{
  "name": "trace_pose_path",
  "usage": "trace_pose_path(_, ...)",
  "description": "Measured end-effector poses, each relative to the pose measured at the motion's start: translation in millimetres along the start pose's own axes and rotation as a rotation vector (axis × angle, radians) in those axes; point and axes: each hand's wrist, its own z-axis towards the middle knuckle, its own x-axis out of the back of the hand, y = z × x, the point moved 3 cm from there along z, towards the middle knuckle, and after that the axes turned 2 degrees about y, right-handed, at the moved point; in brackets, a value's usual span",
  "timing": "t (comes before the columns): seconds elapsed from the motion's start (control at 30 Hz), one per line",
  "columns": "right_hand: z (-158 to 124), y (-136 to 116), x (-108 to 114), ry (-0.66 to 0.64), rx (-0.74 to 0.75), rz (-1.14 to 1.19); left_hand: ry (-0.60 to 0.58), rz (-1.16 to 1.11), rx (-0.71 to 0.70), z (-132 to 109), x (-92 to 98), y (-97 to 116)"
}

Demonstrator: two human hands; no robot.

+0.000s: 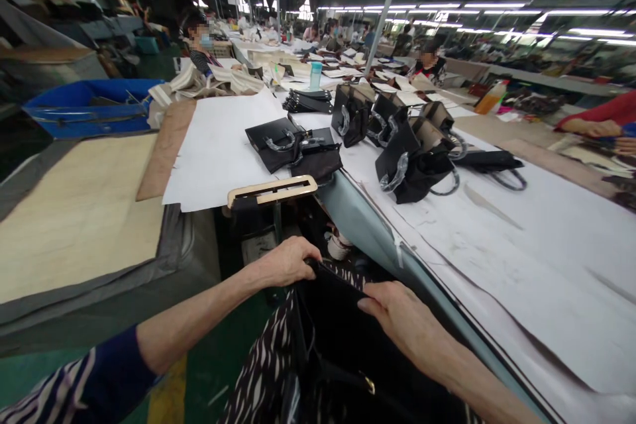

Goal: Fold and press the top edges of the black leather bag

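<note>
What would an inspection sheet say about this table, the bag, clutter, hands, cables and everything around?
Surface: long white-covered table, with dark marks.
Job's things: black bag with gold-coloured metal fitting, held by its edge.
Clutter: small black bags with plastic-wrapped handles; turquoise bottle.
Hands: left hand and right hand, fingers closed on that edge.
Cables: nothing seen.
Surroundings: blue plastic tub; long white ceiling lights; people farther back.

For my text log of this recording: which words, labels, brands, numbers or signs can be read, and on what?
"02": on the white overhead sign in the background, slightly blurred.
Any marking on the bottle of orange liquid: too small and blurred to read.
Black handbag in the foreground: no readable text.
</note>
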Motion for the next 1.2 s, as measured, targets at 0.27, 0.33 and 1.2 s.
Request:
trace_pose_path(0.27, 3, 15, -1, 0.02, 0.014, 0.036, -0.051, -0.177, 0.055, -1, -10.5, -10)
trace_pose_path(0.33, 3, 18, -4, 0.032, 0.008, 0.041, -0.067, -0.215, 0.064, 0, -10.3, -11)
trace_pose_path(1.2, 6, -2, -13, 0.197, 0.096, 0.294, -0.013, -0.09, 0.007, 4, -14.1, 4)
